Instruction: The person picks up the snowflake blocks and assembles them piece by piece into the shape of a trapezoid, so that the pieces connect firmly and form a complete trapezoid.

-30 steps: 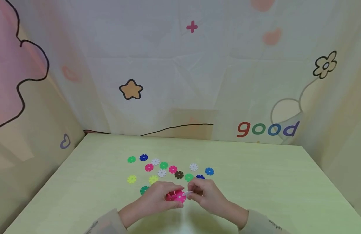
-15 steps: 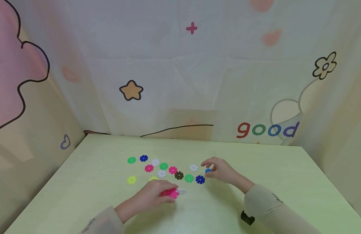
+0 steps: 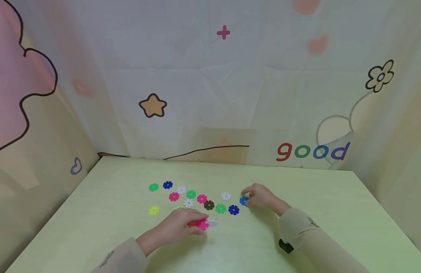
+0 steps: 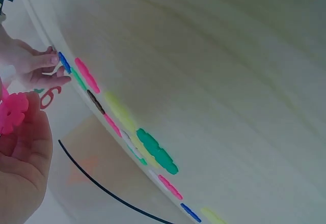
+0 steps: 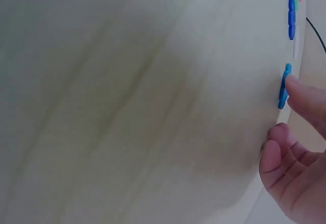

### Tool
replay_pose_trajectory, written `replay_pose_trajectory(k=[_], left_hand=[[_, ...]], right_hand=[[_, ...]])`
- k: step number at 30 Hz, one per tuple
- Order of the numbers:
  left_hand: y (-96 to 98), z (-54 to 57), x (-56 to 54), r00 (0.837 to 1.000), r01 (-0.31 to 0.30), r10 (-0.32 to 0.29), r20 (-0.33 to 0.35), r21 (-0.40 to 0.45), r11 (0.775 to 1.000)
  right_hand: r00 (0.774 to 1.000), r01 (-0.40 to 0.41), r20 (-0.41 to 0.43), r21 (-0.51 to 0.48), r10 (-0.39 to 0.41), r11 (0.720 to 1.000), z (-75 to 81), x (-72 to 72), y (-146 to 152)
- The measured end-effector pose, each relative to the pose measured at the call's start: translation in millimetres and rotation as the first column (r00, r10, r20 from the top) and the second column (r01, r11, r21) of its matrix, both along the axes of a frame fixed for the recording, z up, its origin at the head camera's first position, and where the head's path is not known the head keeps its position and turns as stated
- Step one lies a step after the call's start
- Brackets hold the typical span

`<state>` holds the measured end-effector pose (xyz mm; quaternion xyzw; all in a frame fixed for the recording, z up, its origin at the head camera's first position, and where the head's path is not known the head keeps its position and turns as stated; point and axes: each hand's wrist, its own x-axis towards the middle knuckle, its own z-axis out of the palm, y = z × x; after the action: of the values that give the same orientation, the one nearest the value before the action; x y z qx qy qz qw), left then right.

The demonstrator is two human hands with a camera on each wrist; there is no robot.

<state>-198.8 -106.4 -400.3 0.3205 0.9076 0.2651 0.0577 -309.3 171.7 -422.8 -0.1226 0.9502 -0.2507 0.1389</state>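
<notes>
My left hand [image 3: 179, 225] holds a small joined piece of pink snowflake discs [image 3: 203, 225] between thumb and fingers. A white snowflake disc [image 3: 213, 223] sticks out from its right end. In the left wrist view a pink disc [image 4: 12, 113] shows its round notched shape above the palm. Over at the right, my right hand [image 3: 263, 198] is at a light blue snowflake disc [image 3: 243, 201] lying on the table. The right wrist view has the thumb touching that blue disc [image 5: 284, 87], while the fingers stay apart from it.
Several loose snowflake discs lie across the table [image 3: 299, 227]: a dark blue one [image 3: 233, 209], a brown one [image 3: 208, 205], a white one [image 3: 226, 196] and a yellow one [image 3: 154, 210] among them. A teal disc [image 4: 157, 151] appears in the left wrist view. A printed curtain [image 3: 190, 83] stands behind.
The right hand has let go of the white disc, now on the pink piece, and moved right to the light blue disc. The left hand has shifted slightly left with the piece.
</notes>
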Motion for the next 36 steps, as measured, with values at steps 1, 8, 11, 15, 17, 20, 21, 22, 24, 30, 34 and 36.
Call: replay_pose_trajectory(k=[1, 8, 11, 15, 17, 20, 21, 22, 24, 30, 34, 36], left_hand=[[-0.4, -0.6, -0.5, 1.0, -0.003, 0.003, 0.007, 0.004, 1.0], [-2.3, -2.4, -3.2, 0.998, -0.03, 0.029, 0.049, 0.015, 0.999], [-2.5, -2.3, -3.9, 0.998, -0.038, 0.037, 0.049, 0.011, 0.999], [-2.9, -2.3, -4.5, 0.999, -0.044, 0.043, 0.027, 0.004, 0.999], [-3.2, -2.2, -4.6, 0.999, -0.046, 0.046, 0.015, 0.003, 0.999], [-3.7, -1.7, -4.9, 0.998, -0.059, 0.059, 0.018, 0.001, 0.998], [-3.9, -1.4, -4.9, 0.998, -0.065, 0.065, 0.022, 0.001, 0.998], [-4.1, -1.0, -4.8, 0.997, -0.07, 0.07, 0.028, 0.0, 0.998], [-4.5, 0.0, -4.4, 0.997, -0.077, 0.077, 0.033, 0.0, 0.997], [-4.2, 0.3, -5.1, 0.997, -0.078, 0.078, 0.0, 0.001, 0.997], [-2.9, 0.3, -5.5, 0.996, -0.082, 0.082, -0.025, 0.011, 0.997], [-2.0, 0.6, -5.0, 0.996, -0.084, 0.085, -0.032, 0.016, 0.996]], right_hand=[[1.0, 0.001, 0.002, 0.002, -0.001, 1.0, -1.0, -0.6, 0], [1.0, -0.019, -0.021, 0.042, 0.02, 0.999, -1.2, -0.8, 0], [0.998, -0.026, -0.049, 0.066, 0.029, 0.997, -0.3, 0.6, -1], [0.996, -0.024, -0.084, 0.072, 0.03, 0.997, 1.4, 4.5, -2], [0.995, -0.027, -0.095, 0.056, 0.032, 0.998, 3.2, 7.6, -1], [0.995, -0.024, -0.099, 0.02, 0.026, 1.0, 7.5, 13.1, -1], [0.995, -0.022, -0.099, 0.004, 0.022, 1.0, 9.1, 14.9, 0], [0.995, -0.019, -0.095, -0.013, 0.018, 1.0, 10.8, 16.9, 0], [0.996, -0.019, -0.091, -0.048, 0.014, 0.999, 14.2, 21.0, 1], [0.999, -0.017, -0.051, -0.204, 0.007, 0.979, 22.8, 33.7, 1], [0.999, -0.034, -0.004, -0.332, 0.034, 0.943, 25.7, 43.4, -1], [0.998, -0.057, 0.015, -0.392, 0.069, 0.918, 27.5, 49.4, -2]])
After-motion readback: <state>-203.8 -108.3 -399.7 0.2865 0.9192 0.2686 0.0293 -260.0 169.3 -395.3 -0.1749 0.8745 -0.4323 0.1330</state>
